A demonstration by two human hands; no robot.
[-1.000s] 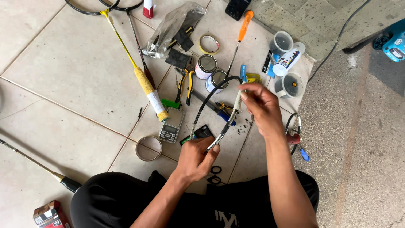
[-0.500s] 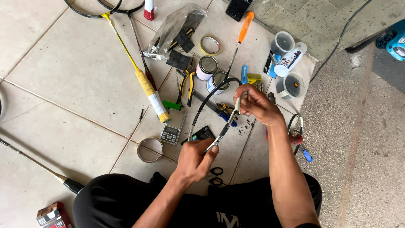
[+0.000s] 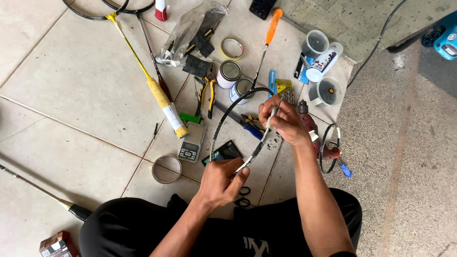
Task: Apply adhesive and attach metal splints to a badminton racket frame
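Pinching the bent racket frame (image 3: 228,124) low with my left hand (image 3: 220,181), my right hand (image 3: 282,121) is closing around its upper end; I am keeping both grips firm, steadying it.

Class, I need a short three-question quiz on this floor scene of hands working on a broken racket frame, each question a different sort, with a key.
1. True or false: both hands grip the racket frame piece.
2. Which lies nearest the left hand? A) pocket scale B) orange-handled screwdriver C) tape roll
3. Fill in: the two small tins stand ___ one another.

Key: 1 true, the right hand holds its upper end; 2 A; 3 beside.
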